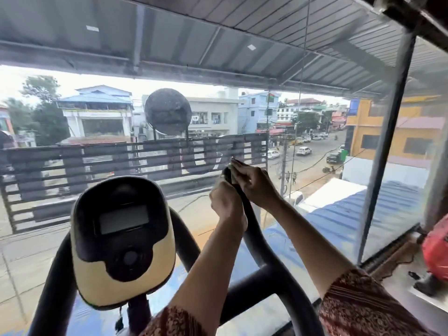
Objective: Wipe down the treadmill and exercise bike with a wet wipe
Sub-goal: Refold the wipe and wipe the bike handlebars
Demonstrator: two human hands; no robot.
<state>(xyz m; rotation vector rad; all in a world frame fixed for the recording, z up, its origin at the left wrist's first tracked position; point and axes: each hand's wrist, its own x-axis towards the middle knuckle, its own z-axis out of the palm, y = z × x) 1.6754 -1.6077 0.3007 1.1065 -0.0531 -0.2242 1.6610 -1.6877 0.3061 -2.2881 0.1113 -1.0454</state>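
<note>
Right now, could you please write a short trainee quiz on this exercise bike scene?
1. True or false: the left hand grips the curved black handlebar.
2. Where on that bar does the right hand hold the pale wipe? A) below the left hand B) near its top end C) at its base
3. Fill in: the yellow-and-black console sits to the ___ of both hands.
Key: 1 true; 2 B; 3 left.

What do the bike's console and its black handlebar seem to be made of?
The console looks like moulded plastic, cream and black, smooth with a slight sheen. The handlebar looks like a bent tube, matte black, perhaps rubber or foam covered; I cannot tell which.
</note>
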